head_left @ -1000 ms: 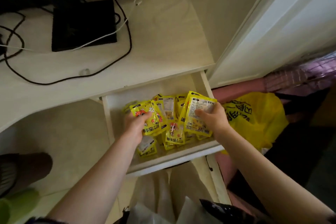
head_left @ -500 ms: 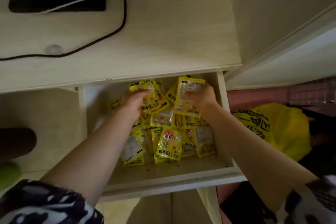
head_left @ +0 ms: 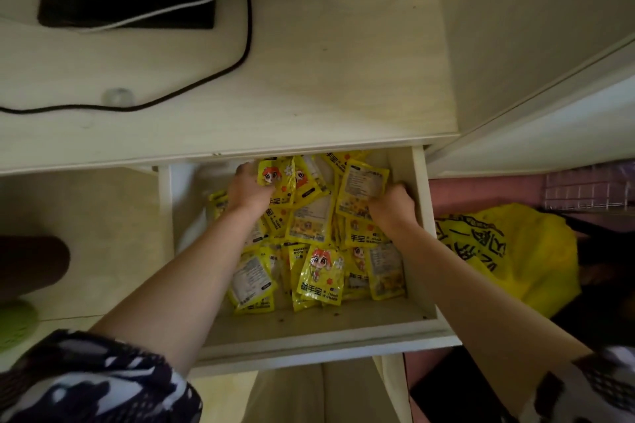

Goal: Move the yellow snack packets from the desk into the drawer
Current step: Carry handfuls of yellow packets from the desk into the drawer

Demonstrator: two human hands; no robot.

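Packets (head_left: pixel 321 280) lie heaped in the drawer (head_left: pixel 426 216) below the desk (head_left: pixel 309 79); bag (head_left: pixel 508 251), seemingly floored, to its right.

Bare forearms; dark sleeves (head_left: pixel 86 378), white-patterned.

L hand (head_left: pixel 244 191) & R hand (head_left: pixel 391 204) curled, arms outstretched

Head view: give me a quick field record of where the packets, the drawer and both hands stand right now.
drawer: pulled open below the desk edge
yellow packets: loose pile inside the drawer, overlapping, some face up, some label side up
desk top: no yellow packets on the part in view
left hand: deep in the drawer, grip closed on a packet with a cartoon face
right hand: deep in the drawer, grip closed on a label-side-up packet
black cable: lying across the desk
yellow bag: outside the drawer, on its right
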